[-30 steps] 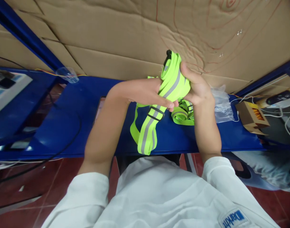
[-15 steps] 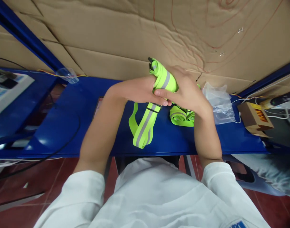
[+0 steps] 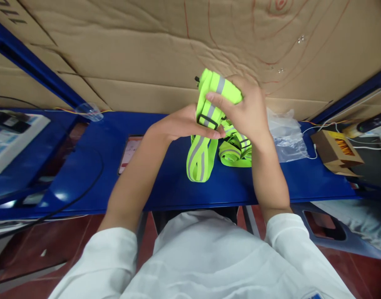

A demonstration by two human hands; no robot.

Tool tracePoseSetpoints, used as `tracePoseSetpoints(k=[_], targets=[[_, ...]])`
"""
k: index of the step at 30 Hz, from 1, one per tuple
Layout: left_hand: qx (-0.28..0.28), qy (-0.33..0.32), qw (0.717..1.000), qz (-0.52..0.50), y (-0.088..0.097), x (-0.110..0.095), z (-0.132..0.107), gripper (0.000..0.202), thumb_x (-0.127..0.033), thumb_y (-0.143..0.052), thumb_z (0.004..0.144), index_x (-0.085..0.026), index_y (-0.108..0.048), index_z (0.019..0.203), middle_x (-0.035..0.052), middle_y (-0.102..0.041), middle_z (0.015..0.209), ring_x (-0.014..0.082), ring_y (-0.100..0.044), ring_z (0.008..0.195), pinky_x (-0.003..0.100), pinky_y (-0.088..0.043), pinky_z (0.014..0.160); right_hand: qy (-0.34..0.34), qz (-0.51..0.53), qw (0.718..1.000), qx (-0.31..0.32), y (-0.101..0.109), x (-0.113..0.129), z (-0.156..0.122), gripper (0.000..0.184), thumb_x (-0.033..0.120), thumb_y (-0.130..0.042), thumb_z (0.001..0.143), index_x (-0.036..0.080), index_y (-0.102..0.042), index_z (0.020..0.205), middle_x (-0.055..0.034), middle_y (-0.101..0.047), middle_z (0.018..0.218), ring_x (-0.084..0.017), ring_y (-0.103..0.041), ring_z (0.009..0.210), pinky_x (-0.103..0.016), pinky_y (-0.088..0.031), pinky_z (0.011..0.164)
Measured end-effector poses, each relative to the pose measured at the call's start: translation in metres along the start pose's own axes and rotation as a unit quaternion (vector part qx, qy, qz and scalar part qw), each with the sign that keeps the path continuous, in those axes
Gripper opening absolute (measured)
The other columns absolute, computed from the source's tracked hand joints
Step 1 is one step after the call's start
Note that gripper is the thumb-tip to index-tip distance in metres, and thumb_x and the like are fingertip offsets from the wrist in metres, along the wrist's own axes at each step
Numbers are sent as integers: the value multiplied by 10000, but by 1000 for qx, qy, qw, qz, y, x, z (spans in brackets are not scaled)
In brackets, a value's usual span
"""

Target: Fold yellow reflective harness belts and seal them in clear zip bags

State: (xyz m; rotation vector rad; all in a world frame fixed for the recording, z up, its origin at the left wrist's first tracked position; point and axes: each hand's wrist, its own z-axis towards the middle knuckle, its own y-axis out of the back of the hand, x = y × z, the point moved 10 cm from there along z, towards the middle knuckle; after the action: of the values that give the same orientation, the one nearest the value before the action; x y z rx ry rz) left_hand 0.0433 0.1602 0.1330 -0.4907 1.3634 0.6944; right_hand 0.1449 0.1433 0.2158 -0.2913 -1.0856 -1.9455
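Observation:
A bundled lime-green reflective strap [image 3: 205, 99] with grey stripes and a black slider buckle is held up between my hands above the blue table. My right hand [image 3: 246, 106] is closed round its upper part, thumb pressed on the front. From the left, my left hand [image 3: 190, 122] grips its lower part, with the fingers partly behind the strap. A loop of the strap hangs below my left hand. Just behind my right wrist, more rolled lime-green straps [image 3: 234, 153] lie on the table, partly hidden by the wrist.
On the blue table [image 3: 178, 191] lie a phone [image 3: 130, 153] beside my left forearm and a clear plastic bag [image 3: 286, 137] at right. A clear cup [image 3: 89, 112] stands at the back left, an open cardboard box [image 3: 336, 151] at far right. Cardboard [image 3: 131, 54] walls the back.
The bundle has turned, so its black buckle now faces me above my left fingers. My right hand has shifted up around the top, and the hanging loop has swung right.

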Motion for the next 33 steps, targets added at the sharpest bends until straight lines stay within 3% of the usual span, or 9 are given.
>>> tracePoseSetpoints(k=[9, 16, 18, 21, 23, 25, 28, 30, 33], targets=[[12, -7, 999, 30, -5, -13, -7, 251, -284, -858, 814, -133, -774, 996, 78, -796, 962, 241, -786, 915, 381, -616, 935, -114, 251, 960, 39, -10, -14, -1, 477, 671, -778, 853, 242, -655, 686, -22, -689, 696, -217, -652, 655, -368, -540, 622], [25, 15, 999, 45, -12, -22, -14, 332, -317, -811, 793, -133, -751, 1063, 13, -772, 920, 236, -789, 936, 363, -617, 905, -183, 402, 885, 145, -61, -32, 2, 484, 752, -598, 903, 281, -697, 955, -46, -785, 984, -264, -739, 1005, -386, -614, 793], [29, 11, 999, 42, -13, -21, -13, 347, -326, -803, 787, -125, -747, 1065, 16, -775, 926, 241, -790, 940, 364, -619, 904, -179, 376, 902, 115, -59, -44, 6, 452, 724, -617, 914, 275, -671, 908, -37, -770, 961, -242, -717, 952, -371, -592, 776], [25, -10, 999, 47, -9, -18, -9, 336, -353, -793, 796, -120, -751, 1035, 21, -782, 957, 254, -789, 978, 393, -616, 948, -81, 237, 967, -49, -12, -44, 12, 307, 540, -682, 960, 266, -633, 830, -13, -703, 856, -212, -677, 848, -362, -564, 825], [8, -21, 998, 52, -3, -15, -6, 328, -379, -794, 810, -127, -759, 1017, 26, -783, 965, 268, -789, 999, 426, -610, 982, -7, 126, 989, -78, 9, -27, 9, 317, 493, -579, 1041, 242, -698, 888, -35, -735, 915, -236, -714, 922, -396, -567, 906], [-2, -23, 998, 52, 1, -11, -3, 327, -390, -827, 803, -135, -765, 999, 44, -785, 972, 283, -789, 1005, 457, -608, 1005, 46, 41, 998, -3, 6, -9, 4, 407, 516, -519, 1071, 194, -761, 1132, -83, -785, 1185, -290, -728, 1167, -456, -548, 1059], [-5, -37, 998, 45, 1, -11, -3, 348, -377, -904, 754, -148, -765, 977, 77, -792, 972, 289, -783, 981, 471, -622, 989, 61, -28, 989, 134, -14, 0, -6, 823, 547, -785, 896, 128, -531, 1557, -147, -576, 1597, -353, -543, 1494, -511, -439, 1254], [-5, -45, 998, 44, 1, -13, -4, 371, -370, -921, 743, -155, -766, 1003, 83, -796, 996, 290, -778, 972, 468, -631, 966, 49, -17, 984, 172, -26, -2, -9, 1034, 518, -892, 780, 173, -416, 1630, -127, -508, 1656, -366, -493, 1532, -528, -434, 1268], [-3, -38, 997, 64, 1, -14, -5, 411, -382, -910, 762, -168, -768, 1083, 82, -795, 1058, 293, -778, 1000, 454, -626, 975, 49, 29, 981, 184, -37, -5, -8, 895, 495, -879, 795, 263, -480, 1562, -55, -586, 1579, -344, -547, 1475, -516, -471, 1247]])
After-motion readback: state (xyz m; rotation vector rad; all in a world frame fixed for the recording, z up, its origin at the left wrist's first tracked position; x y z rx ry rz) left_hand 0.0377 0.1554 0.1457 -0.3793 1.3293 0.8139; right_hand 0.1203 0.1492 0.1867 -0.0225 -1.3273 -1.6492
